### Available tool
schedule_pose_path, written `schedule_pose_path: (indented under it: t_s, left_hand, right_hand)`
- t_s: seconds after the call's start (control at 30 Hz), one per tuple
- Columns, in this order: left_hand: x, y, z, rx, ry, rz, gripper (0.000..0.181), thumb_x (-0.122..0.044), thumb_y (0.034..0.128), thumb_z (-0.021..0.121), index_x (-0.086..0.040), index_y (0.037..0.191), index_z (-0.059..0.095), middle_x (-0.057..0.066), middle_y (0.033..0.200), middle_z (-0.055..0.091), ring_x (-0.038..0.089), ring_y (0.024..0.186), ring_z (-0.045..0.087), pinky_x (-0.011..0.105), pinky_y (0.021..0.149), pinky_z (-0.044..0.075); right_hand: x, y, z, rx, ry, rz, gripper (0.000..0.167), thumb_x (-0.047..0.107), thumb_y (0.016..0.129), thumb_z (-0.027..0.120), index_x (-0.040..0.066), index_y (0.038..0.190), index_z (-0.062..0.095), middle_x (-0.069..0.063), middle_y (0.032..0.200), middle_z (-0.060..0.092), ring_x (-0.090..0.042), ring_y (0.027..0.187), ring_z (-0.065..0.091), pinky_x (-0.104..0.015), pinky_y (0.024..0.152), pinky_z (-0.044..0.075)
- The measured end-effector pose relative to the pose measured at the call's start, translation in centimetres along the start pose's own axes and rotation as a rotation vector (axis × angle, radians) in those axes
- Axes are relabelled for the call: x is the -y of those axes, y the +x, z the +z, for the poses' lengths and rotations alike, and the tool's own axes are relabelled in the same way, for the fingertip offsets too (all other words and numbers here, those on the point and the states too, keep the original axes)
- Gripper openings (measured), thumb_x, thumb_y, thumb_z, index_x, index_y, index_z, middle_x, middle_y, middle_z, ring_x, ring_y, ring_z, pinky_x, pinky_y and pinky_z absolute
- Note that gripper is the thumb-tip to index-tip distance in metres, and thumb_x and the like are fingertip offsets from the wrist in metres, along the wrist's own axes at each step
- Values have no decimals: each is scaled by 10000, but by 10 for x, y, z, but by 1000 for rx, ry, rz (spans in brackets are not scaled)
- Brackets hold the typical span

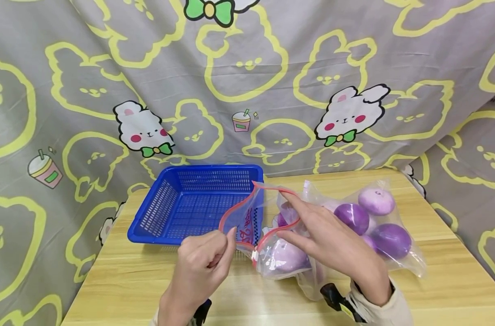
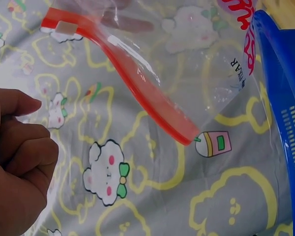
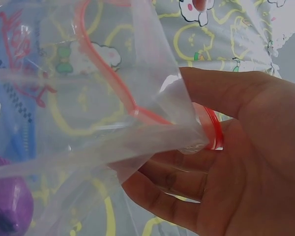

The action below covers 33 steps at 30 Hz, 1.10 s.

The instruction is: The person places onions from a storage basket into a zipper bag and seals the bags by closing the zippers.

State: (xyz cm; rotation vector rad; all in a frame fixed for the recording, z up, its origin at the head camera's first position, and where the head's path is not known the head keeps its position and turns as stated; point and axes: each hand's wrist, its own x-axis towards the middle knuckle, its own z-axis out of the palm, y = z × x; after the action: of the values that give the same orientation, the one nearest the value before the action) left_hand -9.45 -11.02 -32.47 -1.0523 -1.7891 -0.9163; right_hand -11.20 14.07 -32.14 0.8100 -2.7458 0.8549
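A clear zip bag [image 1: 247, 222] with a red zip edge and white slider [image 1: 254, 256] stands with its mouth spread. My right hand [image 1: 333, 240] holds the mouth's right end, the plastic between thumb and fingers in the right wrist view. Left of the bag, my left hand [image 1: 202, 267] has its fingers curled into a fist and its thumb raised. Nothing shows in it, and the left wrist view has it apart from the red edge. Round purple-and-white vegetables [image 1: 288, 256] lie in the bag, partly hidden by plastic and the right hand.
A blue plastic basket [image 1: 214, 170] stands behind the left hand, with nothing seen inside. More round purple vegetables [image 1: 391, 241] lie in clear plastic at the right of the wooden table [image 1: 443, 244]. A patterned grey cloth [image 1: 271, 81] hangs behind the table.
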Motion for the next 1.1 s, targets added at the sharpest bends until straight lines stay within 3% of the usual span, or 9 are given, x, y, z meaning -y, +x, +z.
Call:
schedule_pose_path:
  t_s: [0.57, 0.73, 0.87, 1.0, 1.1]
  left_hand:
    - [0, 0, 2, 49, 1, 12, 509, -97, 1018, 517, -172, 579, 271, -87, 517, 227, -44, 528, 156, 97, 422, 94]
    - [0, -1, 3, 56, 7, 7, 513, -104, 1017, 522, -174, 577, 267, -88, 519, 223, -41, 528, 152, 106, 423, 89]
    - [0, -1, 4, 59, 11, -7, 497, -117, 1019, 523, -170, 589, 282, -86, 529, 237, -40, 522, 166, 101, 426, 99]
    - [-2, 0, 4, 32, 33, -62, 373, -166, 1015, 543, -114, 668, 417, -57, 609, 355, 0, 524, 279, 89, 451, 198]
    - [-2, 4, 2, 2, 54, -106, 239, -189, 1001, 566, -36, 818, 542, 16, 759, 514, 97, 625, 459, 114, 568, 376]
  right_hand:
    - [2, -1, 0, 12, -1, 9, 785, 452, 935, 669, 105, 1551, 329, -33, 1237, 644, -146, 1059, 624, -390, 905, 540]
    - [3, 0, 0, 10, -6, 6, 780, 438, 929, 683, 107, 1546, 338, -5, 1155, 648, -110, 976, 605, -366, 875, 542]
    - [3, 0, 0, 5, -4, -2, 764, 438, 932, 679, 133, 1545, 340, 46, 988, 623, -100, 860, 577, -329, 808, 535]
    - [2, 0, 0, 3, -4, -7, 757, 432, 933, 680, 143, 1544, 339, 78, 871, 564, -110, 776, 549, -300, 747, 514]
    - [2, 0, 0, 4, -4, -3, 761, 422, 931, 687, 132, 1543, 341, 50, 973, 626, -104, 845, 589, -320, 791, 538]
